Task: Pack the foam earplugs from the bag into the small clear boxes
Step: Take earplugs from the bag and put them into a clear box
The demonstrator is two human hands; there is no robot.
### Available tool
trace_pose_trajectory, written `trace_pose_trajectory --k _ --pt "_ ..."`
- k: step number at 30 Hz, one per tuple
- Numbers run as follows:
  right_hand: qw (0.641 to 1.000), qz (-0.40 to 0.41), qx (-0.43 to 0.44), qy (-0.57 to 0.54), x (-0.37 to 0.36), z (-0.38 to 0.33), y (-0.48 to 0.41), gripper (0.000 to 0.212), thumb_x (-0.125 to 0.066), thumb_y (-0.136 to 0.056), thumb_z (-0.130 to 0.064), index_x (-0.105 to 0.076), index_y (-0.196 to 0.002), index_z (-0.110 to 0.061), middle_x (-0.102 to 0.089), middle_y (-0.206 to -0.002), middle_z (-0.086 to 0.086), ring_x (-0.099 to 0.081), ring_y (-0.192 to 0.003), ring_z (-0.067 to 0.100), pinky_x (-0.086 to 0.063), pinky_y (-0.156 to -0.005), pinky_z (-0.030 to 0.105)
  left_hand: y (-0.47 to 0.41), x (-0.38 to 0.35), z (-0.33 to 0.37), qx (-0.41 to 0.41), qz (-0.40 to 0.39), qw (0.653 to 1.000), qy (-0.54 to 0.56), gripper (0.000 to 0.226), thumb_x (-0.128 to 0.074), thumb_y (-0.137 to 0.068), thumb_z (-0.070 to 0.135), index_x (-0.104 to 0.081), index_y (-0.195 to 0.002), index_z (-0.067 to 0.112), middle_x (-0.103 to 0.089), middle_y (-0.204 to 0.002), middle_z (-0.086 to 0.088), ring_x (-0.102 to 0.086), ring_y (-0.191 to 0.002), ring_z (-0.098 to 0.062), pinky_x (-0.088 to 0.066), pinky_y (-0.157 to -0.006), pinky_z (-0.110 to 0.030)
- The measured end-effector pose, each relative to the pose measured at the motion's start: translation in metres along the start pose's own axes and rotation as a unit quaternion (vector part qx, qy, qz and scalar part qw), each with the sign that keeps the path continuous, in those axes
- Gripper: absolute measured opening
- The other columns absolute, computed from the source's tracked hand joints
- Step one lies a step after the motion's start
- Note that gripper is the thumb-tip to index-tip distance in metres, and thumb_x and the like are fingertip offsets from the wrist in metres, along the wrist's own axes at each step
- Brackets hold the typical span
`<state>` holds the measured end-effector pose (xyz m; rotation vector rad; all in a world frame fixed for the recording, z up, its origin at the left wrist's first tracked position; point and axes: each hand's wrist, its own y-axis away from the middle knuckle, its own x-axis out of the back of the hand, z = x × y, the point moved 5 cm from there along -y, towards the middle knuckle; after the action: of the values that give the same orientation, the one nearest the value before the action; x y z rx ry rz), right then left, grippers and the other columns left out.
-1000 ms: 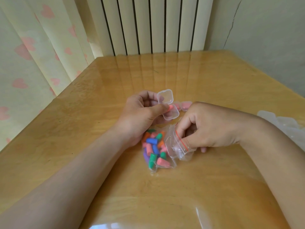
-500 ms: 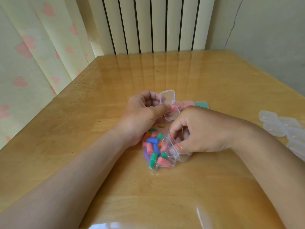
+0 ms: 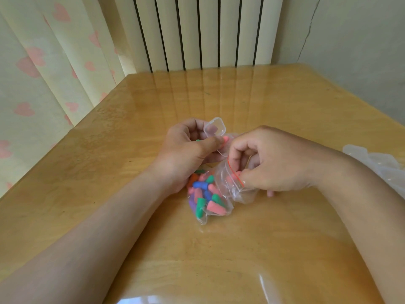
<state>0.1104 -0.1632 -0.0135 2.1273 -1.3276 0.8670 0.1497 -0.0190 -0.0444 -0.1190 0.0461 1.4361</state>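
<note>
A clear zip bag (image 3: pixel 221 191) with a red seal line lies mid-table, full of several pink, green, blue, purple and orange foam earplugs (image 3: pixel 207 199). My left hand (image 3: pixel 188 154) grips a small clear box (image 3: pixel 215 130) with its lid swung up; a pink earplug (image 3: pixel 225 140) shows at my thumb tip in the box. My right hand (image 3: pixel 269 163) is at the bag's mouth, thumb and forefinger pinching a pink earplug (image 3: pixel 235 174) just inside the opening.
Several empty clear boxes (image 3: pixel 377 163) lie at the right table edge, partly behind my right forearm. The glossy wooden table (image 3: pixel 241 102) meets a radiator at the back, a curtain on the left and a wall on the right.
My right hand has lifted slightly at the bag's mouth and now pinches a pink earplug there. The view shifted, hiding the filled boxes behind my hands. My left hand holds still.
</note>
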Motion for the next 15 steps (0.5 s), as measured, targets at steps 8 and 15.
trace_pose_trajectory --k 8,15 --pt "0.981 0.161 0.079 -0.067 0.028 -0.002 -0.001 0.024 -0.063 -0.080 0.004 -0.074 -0.072 -0.017 -0.062 -0.054 -0.009 -0.050 -0.048 0.002 -0.041 -0.045 0.016 0.000 -0.001 0.000 -0.004 0.000 1.000 0.025 0.022 -0.072 -0.083 -0.006 -0.060 -0.098 0.004 -0.062 -0.089 -0.017 -0.072 -0.068 -0.022 -0.057 -0.060 -0.026" --pt "0.966 0.235 0.100 -0.049 0.027 0.008 -0.006 0.023 -0.069 -0.085 -0.008 -0.077 -0.092 -0.028 -0.066 -0.075 -0.006 -0.063 -0.067 0.021 -0.059 -0.058 0.041 -0.002 -0.002 -0.001 -0.005 -0.030 0.999 0.044 0.015 -0.067 -0.088 -0.005 -0.062 -0.102 -0.002 -0.065 -0.087 -0.021 -0.070 -0.071 -0.021 -0.061 -0.065 -0.032"
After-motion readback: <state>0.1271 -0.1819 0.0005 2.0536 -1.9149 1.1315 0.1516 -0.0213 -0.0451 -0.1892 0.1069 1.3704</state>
